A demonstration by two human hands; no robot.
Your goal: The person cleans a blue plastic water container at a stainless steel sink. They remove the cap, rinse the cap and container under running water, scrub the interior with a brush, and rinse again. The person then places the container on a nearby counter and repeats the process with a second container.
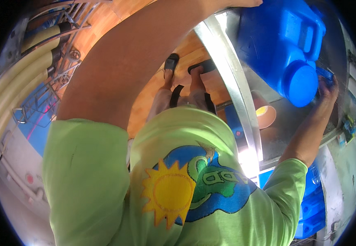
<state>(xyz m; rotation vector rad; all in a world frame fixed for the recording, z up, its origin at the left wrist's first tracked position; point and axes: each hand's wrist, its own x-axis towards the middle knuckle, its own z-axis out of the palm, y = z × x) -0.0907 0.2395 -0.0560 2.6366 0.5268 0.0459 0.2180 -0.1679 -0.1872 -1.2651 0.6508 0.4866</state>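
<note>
Right hand (328, 89): fingers bent at a small blue piece (324, 74), just beside the round blue cap (302, 84); can't tell from here if I'm clamped.
Left hand (246, 3): cut by the top edge; can't read its grip.
Blue jug (264, 45): between my hands, cap end toward the shirt (178, 127).
Orange container (269, 119): near the jug, beside the metal rim (237, 78).

The top edge cuts off much of my left hand (245, 2) and part of the blue jug (274, 45); my right hand (328, 88) has shadowed fingers (322, 85) too indistinct to count.
</note>
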